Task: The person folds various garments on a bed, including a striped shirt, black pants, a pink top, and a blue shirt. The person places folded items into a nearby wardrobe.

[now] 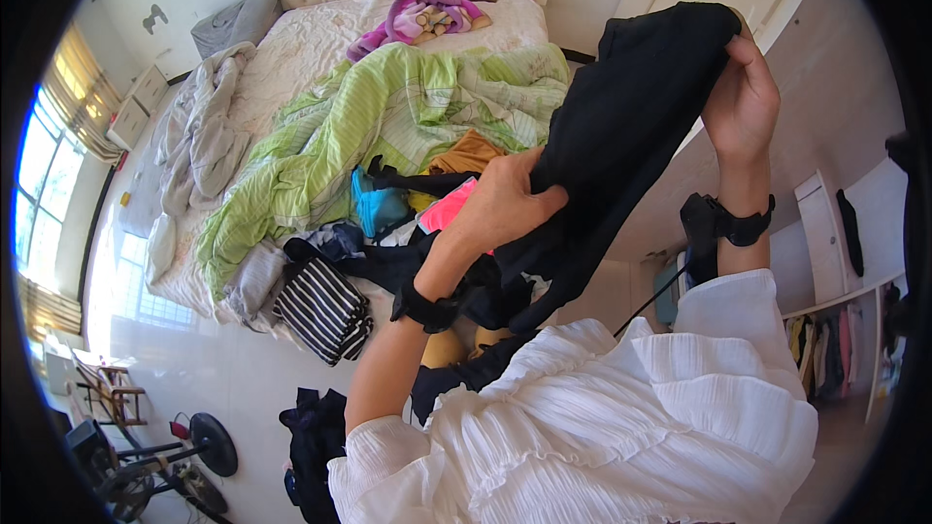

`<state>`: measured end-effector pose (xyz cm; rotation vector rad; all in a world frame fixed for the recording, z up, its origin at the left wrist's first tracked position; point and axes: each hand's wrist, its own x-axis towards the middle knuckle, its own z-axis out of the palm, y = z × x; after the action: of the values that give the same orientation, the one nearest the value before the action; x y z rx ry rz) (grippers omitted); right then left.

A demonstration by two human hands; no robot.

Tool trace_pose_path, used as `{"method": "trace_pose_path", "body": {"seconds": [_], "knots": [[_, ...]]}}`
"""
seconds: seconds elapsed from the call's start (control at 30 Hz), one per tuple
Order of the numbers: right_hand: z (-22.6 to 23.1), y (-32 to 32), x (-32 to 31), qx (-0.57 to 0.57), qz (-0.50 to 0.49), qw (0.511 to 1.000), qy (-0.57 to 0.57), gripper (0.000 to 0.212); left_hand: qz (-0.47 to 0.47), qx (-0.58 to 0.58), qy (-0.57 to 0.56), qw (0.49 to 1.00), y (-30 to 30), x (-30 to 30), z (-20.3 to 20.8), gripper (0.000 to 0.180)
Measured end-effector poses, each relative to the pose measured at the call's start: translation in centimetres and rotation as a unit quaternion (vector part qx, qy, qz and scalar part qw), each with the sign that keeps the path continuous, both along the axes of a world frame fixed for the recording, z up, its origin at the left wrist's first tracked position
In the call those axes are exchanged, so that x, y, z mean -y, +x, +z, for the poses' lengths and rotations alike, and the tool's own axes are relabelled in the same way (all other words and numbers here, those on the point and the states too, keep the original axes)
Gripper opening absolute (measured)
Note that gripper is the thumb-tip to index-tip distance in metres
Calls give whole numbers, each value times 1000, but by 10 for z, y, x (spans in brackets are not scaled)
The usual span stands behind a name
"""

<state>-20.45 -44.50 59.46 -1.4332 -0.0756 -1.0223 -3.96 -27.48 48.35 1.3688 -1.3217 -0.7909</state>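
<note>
A plain black garment (631, 87) is stretched between my two hands, above the foot of the bed. My right hand (743, 102) is raised at the right and pinches its upper corner, thumb in front. Lower down and to the left, my left hand (513, 202) grips the near edge of the cloth. A long narrow part hangs below; I cannot tell whether it is a trouser leg or a sleeve. Beyond my left hand lie a bright pink cloth (449, 204), a light blue garment (379, 204) and a brown garment (468, 151). A black-and-white striped garment (323, 303) rests folded at the bed's edge.
A green striped quilt (388, 97) covers the bed's middle, with a purple-pink blanket (417, 19) behind it. Dark clothes (316, 446) are piled at the lower left. An exercise machine (155, 466) stands on the floor. Clothes hang in a wardrobe (825, 349) at the right.
</note>
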Motion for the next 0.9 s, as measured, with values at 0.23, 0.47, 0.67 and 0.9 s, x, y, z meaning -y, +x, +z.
{"method": "trace_pose_path", "body": {"seconds": [0.23, 0.47, 0.67, 0.9], "knots": [[-12, -3, 31, -89, -61, 993, -40, 26, 109, -35, 19, 993, 58, -31, -4, 27], [-53, 26, 57, -157, -76, 984, -33, 22, 127, -68, 5, 990, 77, -68, 22, 26], [-102, 62, 19, -337, -254, 849, -317, 29, 187, -91, 32, 978, 67, -74, 21, 29], [-128, 104, -84, -306, 82, 942, -111, 32, 190, -113, 42, 974, 46, -69, 1, 30]]}}
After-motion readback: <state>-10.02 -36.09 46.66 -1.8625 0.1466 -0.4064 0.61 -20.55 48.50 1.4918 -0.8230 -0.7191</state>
